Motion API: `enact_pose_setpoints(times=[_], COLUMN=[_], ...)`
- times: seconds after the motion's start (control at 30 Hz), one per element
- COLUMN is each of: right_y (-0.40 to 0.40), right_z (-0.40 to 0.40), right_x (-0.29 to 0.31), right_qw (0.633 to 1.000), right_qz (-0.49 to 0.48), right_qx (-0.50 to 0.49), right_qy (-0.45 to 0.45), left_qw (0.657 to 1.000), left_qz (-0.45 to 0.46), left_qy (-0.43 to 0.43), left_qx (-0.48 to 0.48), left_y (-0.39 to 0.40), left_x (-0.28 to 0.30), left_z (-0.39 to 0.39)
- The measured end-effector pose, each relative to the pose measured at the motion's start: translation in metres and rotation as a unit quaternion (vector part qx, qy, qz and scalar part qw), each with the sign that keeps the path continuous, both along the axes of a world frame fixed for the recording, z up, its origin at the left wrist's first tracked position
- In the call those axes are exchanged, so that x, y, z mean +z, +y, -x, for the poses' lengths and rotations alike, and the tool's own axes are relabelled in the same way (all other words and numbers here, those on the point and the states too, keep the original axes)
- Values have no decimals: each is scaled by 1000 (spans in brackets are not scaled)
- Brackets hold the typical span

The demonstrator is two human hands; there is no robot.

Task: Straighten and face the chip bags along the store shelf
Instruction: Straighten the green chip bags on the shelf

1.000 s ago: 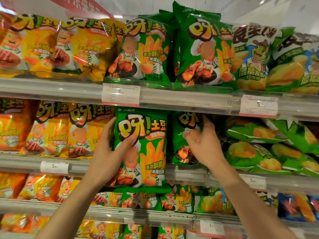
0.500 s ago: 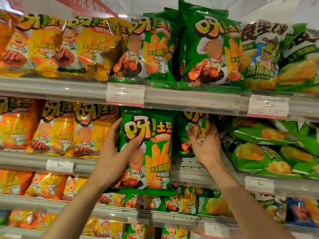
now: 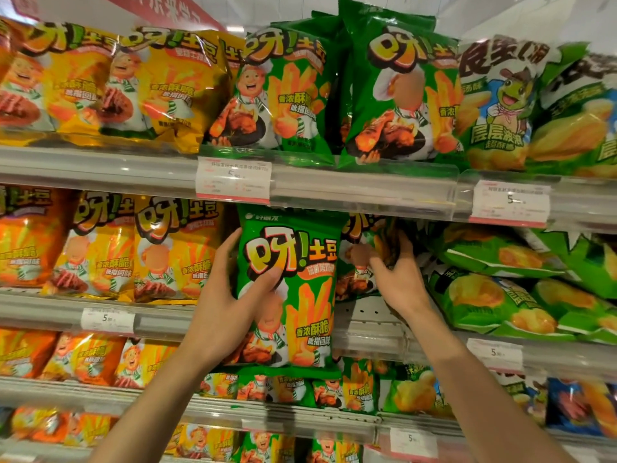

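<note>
My left hand (image 3: 230, 302) grips a green chip bag (image 3: 293, 289) by its left edge, thumb across the front. The bag stands upright and faces me, out in front of the second shelf (image 3: 367, 332). My right hand (image 3: 397, 279) reaches deeper into that shelf and closes on a second green chip bag (image 3: 360, 259), which sits behind and to the right of the first. That rear bag is half hidden and crumpled under my fingers. Bare shelf floor shows below it.
Yellow and orange chip bags (image 3: 143, 245) fill the same shelf to the left. Green corn-snack bags (image 3: 500, 289) lie tilted to the right. The upper shelf (image 3: 367, 188) holds upright green bags (image 3: 397, 91) and price tags (image 3: 233, 180). More bags line the lower shelves (image 3: 300, 412).
My right hand has slid from the front of the rear green bag to its right side and gripped it. The left hand has kept its hold on the front bag.
</note>
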State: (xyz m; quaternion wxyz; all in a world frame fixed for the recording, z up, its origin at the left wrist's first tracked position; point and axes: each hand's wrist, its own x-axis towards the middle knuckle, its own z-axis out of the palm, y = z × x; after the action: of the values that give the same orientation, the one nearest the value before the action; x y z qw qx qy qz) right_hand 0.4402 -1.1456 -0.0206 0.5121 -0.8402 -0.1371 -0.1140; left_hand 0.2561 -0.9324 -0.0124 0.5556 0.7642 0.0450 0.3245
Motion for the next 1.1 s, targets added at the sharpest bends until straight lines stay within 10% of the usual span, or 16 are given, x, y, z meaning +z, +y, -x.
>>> enact_pose_setpoints(times=[0.47,0.57,1.1], right_y=[-8,-7,21], right_z=[53,35,54], right_x=[14,31,-25], right_qw=[976,980,973], right_qz=[-194,-192,126], right_qx=[74,44,-48], right_qy=[61,8,-187], left_qw=[994,977,945], left_qz=[-89,-188,-287], left_qy=[38,-36,-27], left_qx=[-51,91,153], left_y=[-42,-24,-2], left_x=[10,2,-43], left_z=[-37,-43,-79])
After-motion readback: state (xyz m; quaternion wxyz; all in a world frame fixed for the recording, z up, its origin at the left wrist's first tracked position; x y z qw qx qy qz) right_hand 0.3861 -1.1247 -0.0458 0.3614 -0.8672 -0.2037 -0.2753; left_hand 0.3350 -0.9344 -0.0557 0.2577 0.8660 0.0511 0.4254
